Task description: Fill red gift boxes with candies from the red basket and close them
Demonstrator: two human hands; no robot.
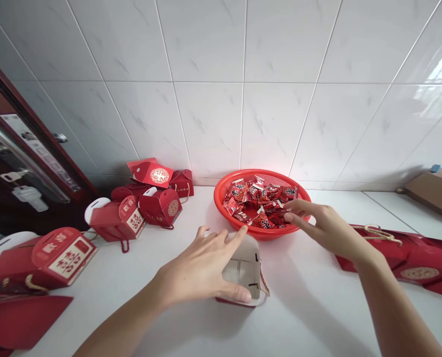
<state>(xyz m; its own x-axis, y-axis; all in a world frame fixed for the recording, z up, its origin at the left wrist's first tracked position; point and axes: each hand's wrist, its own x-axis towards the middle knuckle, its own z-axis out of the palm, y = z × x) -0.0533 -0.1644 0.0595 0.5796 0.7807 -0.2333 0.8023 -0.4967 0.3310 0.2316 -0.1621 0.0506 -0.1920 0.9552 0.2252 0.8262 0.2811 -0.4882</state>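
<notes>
From the head camera, the left hand (202,270) lies over an open gift box (243,270) standing on the white counter (310,307), fingers spread along its rim and the thumb pressed to its near side, so the box is steadied with its pale inside facing up. The right hand (323,225) reaches into the red basket (224,191) just behind the box, fingertips loosely curled and touching the wrapped candies (260,201) at the near edge; whether a candy is already pinched cannot be told. The step in hand looks like filling this box with sweets. The next move calls for a firm pinch on a few candies and a short carry over the basket rim to the box mouth, the left hand keeping the flaps apart. Folded red boxes (131,213) sit at the left, flat unfolded ones (410,258) at the right.
</notes>
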